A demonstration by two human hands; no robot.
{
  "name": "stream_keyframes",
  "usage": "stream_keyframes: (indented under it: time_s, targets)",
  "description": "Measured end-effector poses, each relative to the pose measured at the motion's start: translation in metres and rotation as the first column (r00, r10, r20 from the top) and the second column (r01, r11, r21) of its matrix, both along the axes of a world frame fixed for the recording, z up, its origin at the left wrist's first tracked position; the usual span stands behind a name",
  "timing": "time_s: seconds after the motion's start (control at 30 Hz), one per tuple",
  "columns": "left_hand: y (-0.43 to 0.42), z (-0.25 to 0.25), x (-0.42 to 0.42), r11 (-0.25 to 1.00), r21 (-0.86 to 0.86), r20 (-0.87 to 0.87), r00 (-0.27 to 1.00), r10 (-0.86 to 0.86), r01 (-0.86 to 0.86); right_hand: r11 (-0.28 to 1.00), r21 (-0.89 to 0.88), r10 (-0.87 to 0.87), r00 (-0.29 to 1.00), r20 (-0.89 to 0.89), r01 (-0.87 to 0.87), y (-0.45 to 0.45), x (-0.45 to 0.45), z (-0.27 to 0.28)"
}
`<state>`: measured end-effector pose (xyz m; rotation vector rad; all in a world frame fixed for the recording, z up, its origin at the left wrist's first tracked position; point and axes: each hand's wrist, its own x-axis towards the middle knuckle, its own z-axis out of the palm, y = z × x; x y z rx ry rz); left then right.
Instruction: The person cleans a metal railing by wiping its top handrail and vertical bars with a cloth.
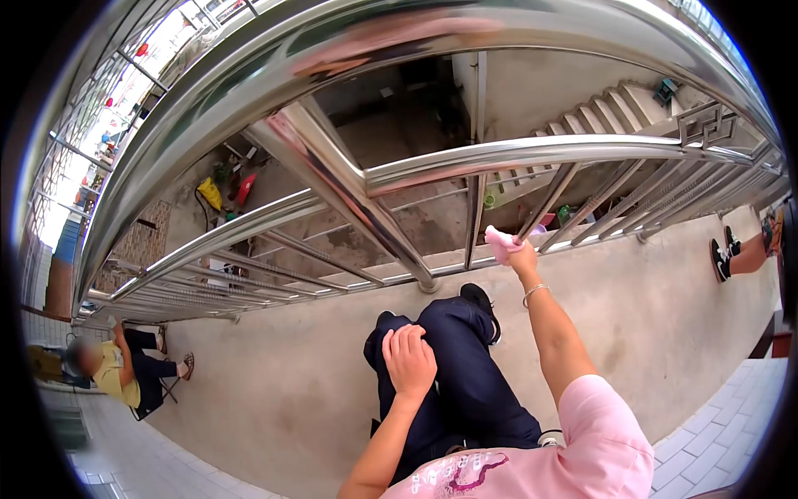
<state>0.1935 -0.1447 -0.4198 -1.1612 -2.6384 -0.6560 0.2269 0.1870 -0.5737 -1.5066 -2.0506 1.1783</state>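
Observation:
My right hand (522, 259) reaches forward to the steel railing and is closed on a pink cloth (503, 243). The cloth is pressed around a thin upright bar (549, 200) low on the railing, partly hidden by my fingers. A bracelet circles the right wrist. On the knee of my dark trousers (465, 358) rests my left hand (409, 362), fingers laid out flat with nothing in them. Above both hands runs the railing's middle rail (532, 154), joined to a thick slanting-looking post (332, 187).
At left sits a person in a yellow top (110, 370). Another person's leg and black shoe (720, 259) show at the right edge. Beyond the railing, below, lie a courtyard, concrete stairs (611, 112) and a yellow object (209, 193). A tiled wall (715, 424) is at lower right.

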Motion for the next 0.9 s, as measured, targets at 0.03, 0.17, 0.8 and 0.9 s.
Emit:
stream_keyframes:
  time_s: [0.03, 0.17, 0.8, 0.9]
  targets:
    - [-0.002, 0.002, 0.0, 1.0, -0.008, -0.001, 1.0, -0.009, 0.009, 1.0, 0.006, 0.003, 1.0, -0.019, -0.003, 0.001, 0.001, -0.005]
    - [-0.005, 0.003, 0.0, 1.0, -0.021, -0.043, 0.999, -0.007, 0.006, 0.998, 0.024, 0.059, 0.982, -0.178, -0.056, 0.011, 0.013, 0.009]
    - [-0.003, 0.01, -0.036, 0.886, 0.464, 0.332, 0.929, -0.165, -0.009, 0.929, 0.333, 0.349, 0.672, -0.653, -0.159, -0.083, 0.01, 0.298]
    - [0.019, 0.057, -0.079, 0.818, 0.575, 0.253, 0.95, -0.182, 0.004, 0.873, 0.46, 0.408, 0.764, -0.5, -0.166, -0.084, -0.025, 0.299]
